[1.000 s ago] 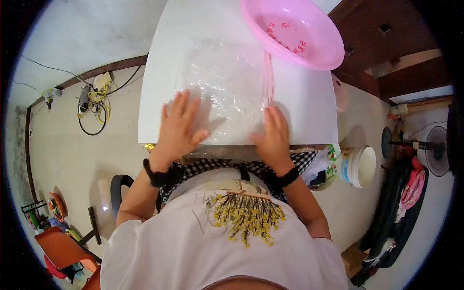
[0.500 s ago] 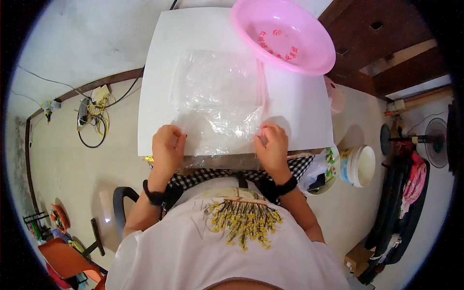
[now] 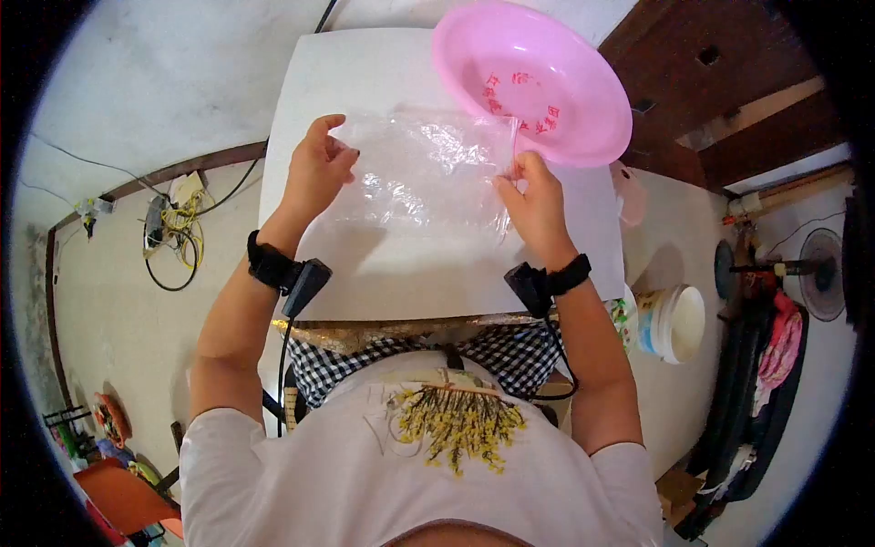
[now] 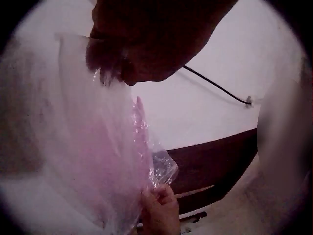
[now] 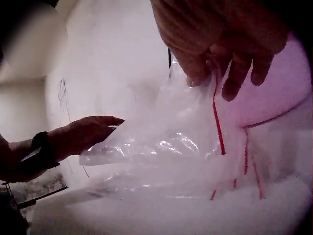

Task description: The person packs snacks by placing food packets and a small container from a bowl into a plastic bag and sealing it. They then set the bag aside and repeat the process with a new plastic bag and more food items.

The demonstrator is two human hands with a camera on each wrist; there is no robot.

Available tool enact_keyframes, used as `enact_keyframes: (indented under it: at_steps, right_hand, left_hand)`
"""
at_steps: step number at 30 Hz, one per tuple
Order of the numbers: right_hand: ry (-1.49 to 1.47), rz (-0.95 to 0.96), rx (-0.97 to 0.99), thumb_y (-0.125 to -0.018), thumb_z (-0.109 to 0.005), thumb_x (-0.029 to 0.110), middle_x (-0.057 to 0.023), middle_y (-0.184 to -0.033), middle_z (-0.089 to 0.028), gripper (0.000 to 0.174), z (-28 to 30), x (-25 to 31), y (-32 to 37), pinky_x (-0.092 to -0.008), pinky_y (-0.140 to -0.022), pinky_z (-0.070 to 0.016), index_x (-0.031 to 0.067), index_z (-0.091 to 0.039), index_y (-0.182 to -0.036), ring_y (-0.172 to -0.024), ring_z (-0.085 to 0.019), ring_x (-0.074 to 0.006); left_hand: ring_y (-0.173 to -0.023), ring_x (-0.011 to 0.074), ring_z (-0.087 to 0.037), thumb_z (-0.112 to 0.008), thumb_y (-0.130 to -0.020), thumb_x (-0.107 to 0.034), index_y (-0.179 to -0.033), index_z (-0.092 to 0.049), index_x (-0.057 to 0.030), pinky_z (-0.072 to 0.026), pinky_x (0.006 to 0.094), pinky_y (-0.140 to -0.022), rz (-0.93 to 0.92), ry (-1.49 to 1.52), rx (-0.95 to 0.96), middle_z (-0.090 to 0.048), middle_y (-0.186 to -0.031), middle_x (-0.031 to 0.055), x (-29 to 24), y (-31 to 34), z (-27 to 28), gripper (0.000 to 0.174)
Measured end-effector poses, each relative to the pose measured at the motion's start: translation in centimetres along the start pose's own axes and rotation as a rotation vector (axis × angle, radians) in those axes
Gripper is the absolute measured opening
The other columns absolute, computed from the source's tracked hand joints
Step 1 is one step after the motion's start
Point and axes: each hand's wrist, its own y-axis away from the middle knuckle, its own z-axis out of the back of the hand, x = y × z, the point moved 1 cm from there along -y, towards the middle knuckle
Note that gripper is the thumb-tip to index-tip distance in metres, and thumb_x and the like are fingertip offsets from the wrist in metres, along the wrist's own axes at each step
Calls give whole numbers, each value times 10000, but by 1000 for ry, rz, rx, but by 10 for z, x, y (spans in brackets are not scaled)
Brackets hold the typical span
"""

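Note:
Clear plastic bags (image 3: 428, 169) with red edge lines (image 5: 218, 127) are held up between both hands over the white tabletop (image 3: 410, 273). At their left end, the left hand (image 3: 319, 169) pinches the plastic between thumb and fingers; it looms dark at the top of the left wrist view (image 4: 146, 39). The right hand (image 3: 540, 202) pinches the red-lined end, near the pink basin. In the right wrist view the right hand (image 5: 222, 44) has thumb and a finger on the plastic, its other fingers hanging lower. How many layers hang there, I cannot tell.
A pink basin (image 3: 583, 100) with red characters stands at the tabletop's back right. A white bucket (image 3: 679, 324) is on the floor to the right. Cables (image 3: 187, 219) lie at the left wall, an orange chair (image 3: 123, 497) at lower left.
Both hands have moved from the near edge of the table towards its middle, pinching and lifting the plastic. It was lying flat before and is now raised.

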Motion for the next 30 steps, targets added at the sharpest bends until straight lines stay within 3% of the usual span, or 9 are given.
enact_keyframes:
  at_steps: [4,7,13,16,20,23,26,30]
  right_hand:
    - [54,61,-20,-741,-683,100,-116,-787,-630,215,-4,-21,-19,-385,-690,-481,32,-533,-879,-721,-621,-283]
    - [87,53,-11,-746,-683,94,-113,-778,-631,212,-2,-25,-36,-363,-673,-485,34,-536,-886,-720,-629,-252]
    - [-261,-363,131,-767,-688,98,-117,-727,-617,251,-19,-20,-24,-309,-548,-487,-4,-518,-919,-601,-613,-192]
    - [-260,-368,185,-767,-694,106,-116,-716,-614,269,-29,-31,-19,-305,-525,-488,-18,-508,-916,-572,-608,-191]
    - [-66,-397,203,-756,-711,155,-129,-727,-622,308,-34,-37,-21,-335,-575,-501,-12,-519,-930,-623,-627,-227]
    - [66,-389,211,-747,-721,212,-154,-750,-633,352,-35,-39,-23,-370,-636,-506,-3,-527,-946,-689,-642,-277]
    - [186,-399,247,-743,-721,252,-178,-790,-643,378,-30,-29,-26,-406,-696,-502,5,-530,-955,-762,-645,-329]
    - [305,-373,238,-743,-719,270,-179,-824,-649,384,-26,-20,-25,-436,-728,-496,14,-529,-956,-808,-639,-360]
  left_hand:
    - [-568,129,-564,-616,-816,-29,-1263,-444,-9,-491,263,-532,23,-55,36,-587,-755,74,11,-19,-9,480]
    - [-566,152,-578,-624,-809,-42,-1246,-462,-8,-490,277,-536,8,-111,24,-602,-770,94,13,-28,-12,468]
    - [-585,138,-568,-628,-815,-49,-1260,-467,-40,-477,265,-509,0,-233,-16,-600,-761,71,10,-27,-7,472]
    - [-615,131,-566,-631,-815,-49,-1260,-478,-57,-482,269,-547,-46,-328,-20,-595,-754,58,28,-26,-6,471]
    - [-679,148,-573,-635,-808,-59,-1248,-496,-68,-486,301,-643,-104,-403,-27,-599,-767,63,38,-25,-6,461]
    - [-703,165,-573,-633,-806,-68,-1240,-504,-67,-478,311,-675,-14,-397,16,-598,-766,69,34,-23,-6,453]
    - [-688,177,-573,-629,-803,-69,-1239,-507,-67,-478,310,-665,-40,-425,18,-596,-760,76,33,-21,-8,453]
    - [-689,266,-610,-639,-779,-37,-1206,-526,-47,-485,350,-643,-91,-412,23,-619,-750,128,33,-21,-7,441]
